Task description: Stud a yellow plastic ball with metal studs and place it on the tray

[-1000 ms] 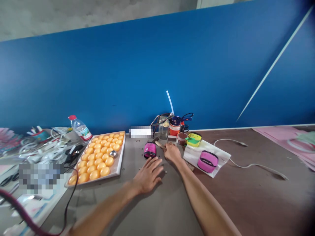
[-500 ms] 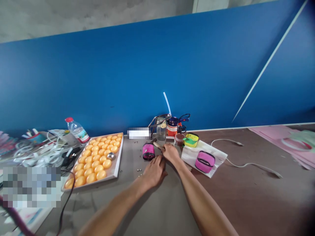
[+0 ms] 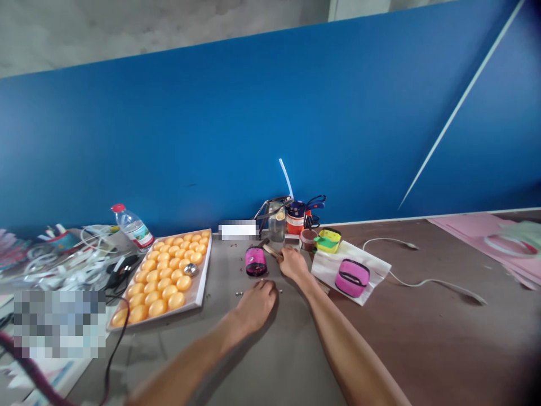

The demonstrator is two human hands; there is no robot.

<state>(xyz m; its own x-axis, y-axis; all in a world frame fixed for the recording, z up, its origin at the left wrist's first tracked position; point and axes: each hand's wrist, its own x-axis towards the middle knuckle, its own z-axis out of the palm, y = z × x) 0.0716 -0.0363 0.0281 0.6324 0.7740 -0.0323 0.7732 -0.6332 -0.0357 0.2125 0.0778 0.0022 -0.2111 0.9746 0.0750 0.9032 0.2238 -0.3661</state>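
1. Left hand [image 3: 257, 307], in the head view, has drawn back from the right hand [image 3: 293, 264]; its fingers curl, pinch unclear, on the counter [image 3: 296, 361].
2. Right fingers touch a wooden stick [image 3: 271, 251] near the pink pouch [image 3: 256, 261]; grip hidden.
3. Tray [image 3: 204, 276] holds orange domes [image 3: 157, 308]; glass jar [image 3: 276, 230] contents unclear.

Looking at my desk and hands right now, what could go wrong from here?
The small shiny bits beside your left hand could get brushed away and lost. Your right hand is near the clear jar, so a forward reach might knock it. The dark cable looks to cross the near left corner of the tray; a tug might disturb the orange domes.
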